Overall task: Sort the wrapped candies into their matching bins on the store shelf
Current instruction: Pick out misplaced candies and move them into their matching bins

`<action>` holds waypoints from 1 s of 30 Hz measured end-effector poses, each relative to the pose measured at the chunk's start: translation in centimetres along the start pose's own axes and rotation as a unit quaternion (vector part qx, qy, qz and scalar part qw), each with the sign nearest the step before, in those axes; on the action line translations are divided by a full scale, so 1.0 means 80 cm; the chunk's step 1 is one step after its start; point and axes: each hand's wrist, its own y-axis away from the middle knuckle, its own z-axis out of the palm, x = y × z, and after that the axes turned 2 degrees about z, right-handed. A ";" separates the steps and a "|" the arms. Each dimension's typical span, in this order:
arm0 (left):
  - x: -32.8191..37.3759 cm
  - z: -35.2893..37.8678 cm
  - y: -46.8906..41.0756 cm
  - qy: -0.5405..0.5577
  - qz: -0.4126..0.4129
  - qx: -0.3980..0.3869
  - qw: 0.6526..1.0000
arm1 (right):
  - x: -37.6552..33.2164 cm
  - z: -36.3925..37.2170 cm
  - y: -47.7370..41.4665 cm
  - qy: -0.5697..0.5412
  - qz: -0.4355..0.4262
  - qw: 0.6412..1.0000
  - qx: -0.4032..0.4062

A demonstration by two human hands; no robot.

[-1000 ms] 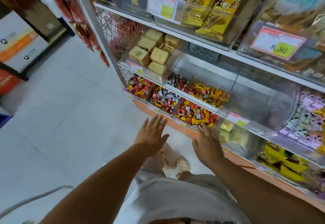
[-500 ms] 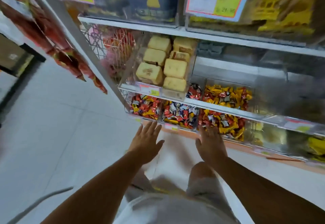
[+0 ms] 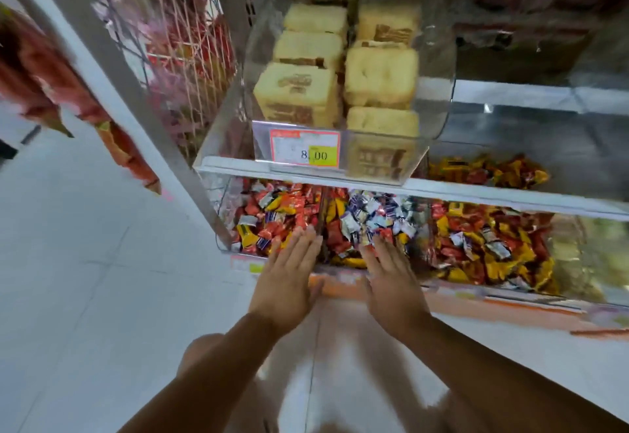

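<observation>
The left hand (image 3: 287,283) and right hand (image 3: 391,284) are held flat and empty, fingers straight, at the front edge of 3 clear bins (image 3: 224,225), where wrapped candies (image 3: 371,218) are heaped. Above, cakes (image 3: 296,92) are stacked behind a price tag (image 3: 305,152).

Boxed cakes (image 3: 296,95), price tag (image 3: 305,153) above.

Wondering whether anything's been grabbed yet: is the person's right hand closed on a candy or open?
Open. The right hand has straight fingers stretched over the wrapped candies in the middle bin; none is pinched.
</observation>
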 end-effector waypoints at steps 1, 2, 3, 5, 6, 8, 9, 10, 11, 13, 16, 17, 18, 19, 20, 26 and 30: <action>-0.006 0.016 -0.003 -0.006 0.008 0.015 1.000 | 0.003 0.015 -0.005 0.006 -0.008 1.000 0.014; -0.010 0.028 -0.005 -0.011 0.017 0.032 0.999 | 0.007 0.029 -0.008 0.013 -0.017 0.999 0.034; -0.013 0.041 -0.007 -0.015 0.026 0.053 0.998 | 0.010 0.041 -0.012 0.019 -0.025 0.998 0.055; -0.015 0.059 -0.003 -0.017 0.036 0.086 0.995 | 0.014 0.061 -0.014 0.024 -0.024 0.996 0.083; -0.016 0.067 0.000 -0.014 0.038 0.097 0.995 | 0.014 0.068 -0.013 0.023 -0.023 0.995 0.094; -0.017 0.079 0.013 -0.008 0.025 0.109 0.994 | 0.016 0.078 -0.008 0.020 -0.017 0.993 0.116; -0.015 0.086 0.024 -0.005 0.017 0.112 0.994 | 0.015 0.082 0.000 0.013 -0.013 0.992 0.126; -0.012 0.092 0.038 0.000 0.007 0.112 0.994 | 0.014 0.085 0.011 0.004 -0.008 0.991 0.132; -0.008 0.095 0.052 0.003 0.000 0.110 0.994 | 0.013 0.087 0.022 -0.004 -0.002 0.991 0.132; 0.002 0.093 0.082 0.000 0.000 0.101 0.995 | 0.010 0.087 0.050 -0.002 0.007 0.992 0.129; 0.013 0.074 0.107 -0.017 -0.009 0.120 0.993 | 0.004 0.073 0.078 -0.006 0.002 0.989 0.146; 0.016 0.067 0.112 -0.012 -0.018 0.130 0.991 | 0.003 0.067 0.084 -0.012 0.002 0.988 0.153; 0.020 0.062 0.116 -0.005 -0.027 0.135 0.990 | 0.002 0.061 0.089 -0.021 0.002 0.987 0.159; 0.024 0.058 0.119 -0.003 -0.031 0.136 0.990 | 0.001 0.054 0.093 -0.031 0.003 0.986 0.165; 0.029 0.057 0.121 -0.005 -0.028 0.129 0.991 | 0.001 0.049 0.097 -0.040 0.004 0.985 0.167; 0.036 0.045 0.084 0.017 -0.015 0.144 0.989 | 0.014 0.028 0.080 -0.080 -0.005 0.983 0.165; 0.016 0.037 0.039 0.014 -0.028 0.154 0.988 | 0.013 0.029 0.028 -0.122 -0.063 0.983 0.119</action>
